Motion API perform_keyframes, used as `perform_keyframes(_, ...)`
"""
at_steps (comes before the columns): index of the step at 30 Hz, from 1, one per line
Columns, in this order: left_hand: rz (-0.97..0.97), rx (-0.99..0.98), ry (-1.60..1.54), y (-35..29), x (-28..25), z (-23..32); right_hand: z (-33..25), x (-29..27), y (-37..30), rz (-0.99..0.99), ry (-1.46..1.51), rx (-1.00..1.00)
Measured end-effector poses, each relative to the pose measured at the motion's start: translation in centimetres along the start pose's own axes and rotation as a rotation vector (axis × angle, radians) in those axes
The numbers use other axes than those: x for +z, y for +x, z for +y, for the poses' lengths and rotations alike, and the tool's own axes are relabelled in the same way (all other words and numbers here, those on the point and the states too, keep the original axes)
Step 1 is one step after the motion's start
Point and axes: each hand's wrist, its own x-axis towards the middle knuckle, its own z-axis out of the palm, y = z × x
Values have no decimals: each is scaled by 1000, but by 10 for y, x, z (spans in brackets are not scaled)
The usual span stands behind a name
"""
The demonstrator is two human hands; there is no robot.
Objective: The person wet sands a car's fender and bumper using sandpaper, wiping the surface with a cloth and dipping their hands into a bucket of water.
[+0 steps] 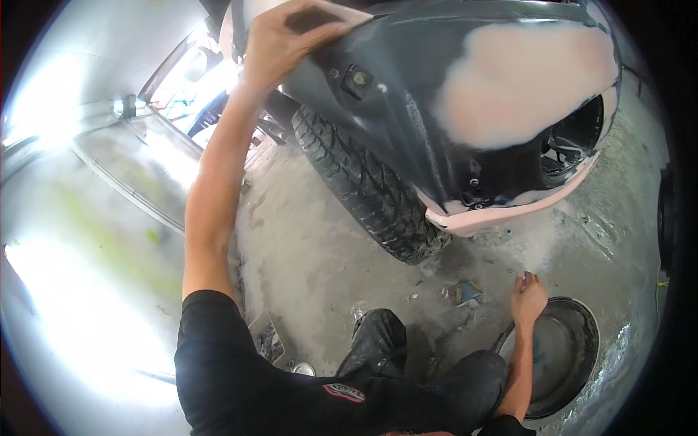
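Note:
A grey car bumper (407,80) with a broad pale pink sanded patch (523,80) fills the upper part of the view. At its upper left edge my left hand (291,33) bends over the panel, thumb and fingers closing toward each other on it; the picture's top hides part of the grip. My right hand (528,298) is low on the right, beside the rim of a round black basin (590,334) holding murky liquid. Its fingers are pinched around a small dark piece (528,275) too small to name.
A knobbly black tyre (356,182) stands behind the bumper. On the dusty wet concrete floor (305,240) lies a crumpled blue-and-yellow scrap (467,292). A square container (267,338) and a small can (303,369) sit by my left side. Shiny panelling (94,240) runs along the left.

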Motion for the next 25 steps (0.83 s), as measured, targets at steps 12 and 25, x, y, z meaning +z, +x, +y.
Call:
perform_keyframes(12, -11, 124, 226, 27, 7, 34, -2, -4, 3, -57, -2, 23)
perform_keyframes(25, 69, 130, 240, 32, 30, 42, -11, -21, 6, -156, 34, 119)
